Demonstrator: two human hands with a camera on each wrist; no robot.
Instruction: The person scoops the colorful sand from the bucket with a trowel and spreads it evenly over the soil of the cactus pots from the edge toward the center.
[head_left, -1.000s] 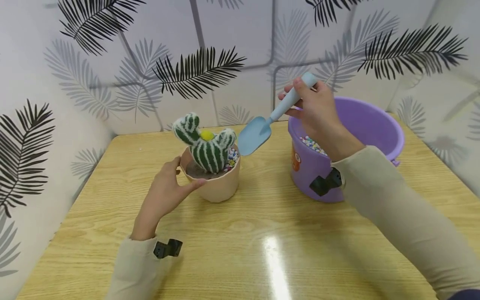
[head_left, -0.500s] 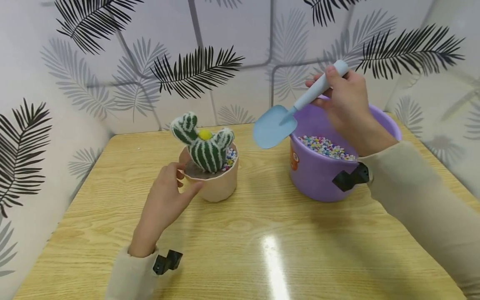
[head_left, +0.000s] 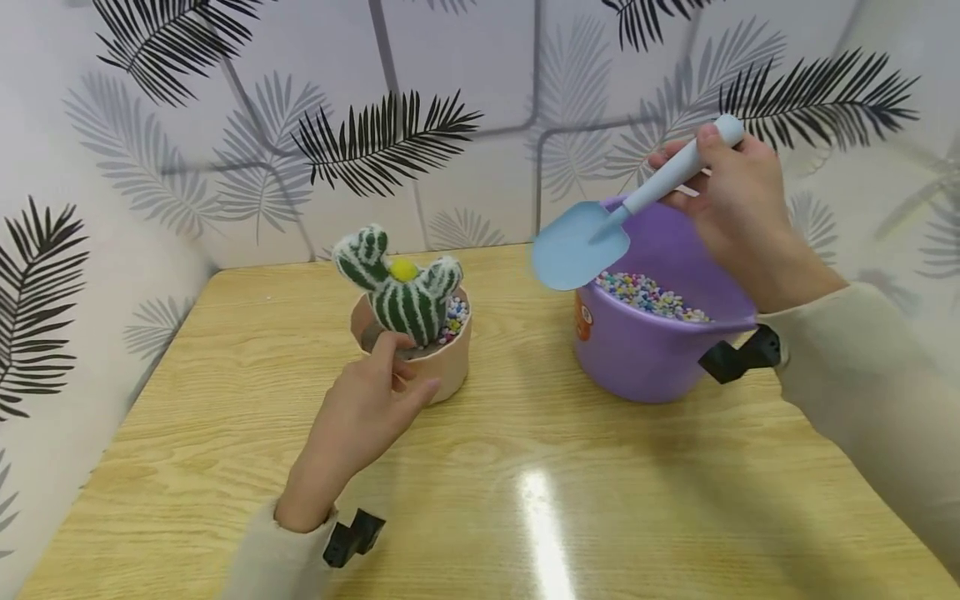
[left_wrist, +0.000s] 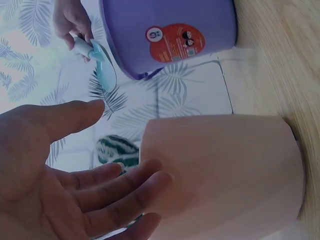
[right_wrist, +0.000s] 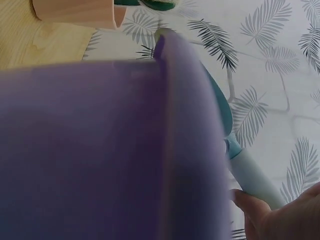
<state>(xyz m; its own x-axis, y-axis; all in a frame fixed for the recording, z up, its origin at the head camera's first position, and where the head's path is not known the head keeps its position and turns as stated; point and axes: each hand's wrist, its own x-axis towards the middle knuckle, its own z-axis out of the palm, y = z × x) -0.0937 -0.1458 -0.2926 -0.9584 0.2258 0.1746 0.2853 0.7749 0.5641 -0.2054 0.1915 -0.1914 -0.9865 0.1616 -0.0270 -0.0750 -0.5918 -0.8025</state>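
My right hand [head_left: 738, 196] grips the pale blue handle of a small trowel [head_left: 581, 246], tilted with its blade low and to the left, over the left rim of a purple bucket [head_left: 637, 354]. Small multicoloured pebbles [head_left: 648, 296] lie in the bucket. At the near left side of a peach flowerpot [head_left: 450, 367] is my left hand [head_left: 367, 417], its fingers loosely bent at the rim. In the pot stands a knitted green and white cactus [head_left: 408, 308] with a yellow ball on it. Coloured pebbles cover the pot's right side, grey filling the rest. The left wrist view shows the fingertips over the pot's wall [left_wrist: 225, 170].
Both containers stand on a light wooden table [head_left: 480, 483], pot on the left and bucket on the right. Behind them rises a wall [head_left: 487, 175] with a leaf pattern. An orange label [left_wrist: 177, 42] marks the bucket's side.
My right hand has carried the trowel rightward from beside the pot to the bucket. The left hand has moved from the pot's left side round toward its front.
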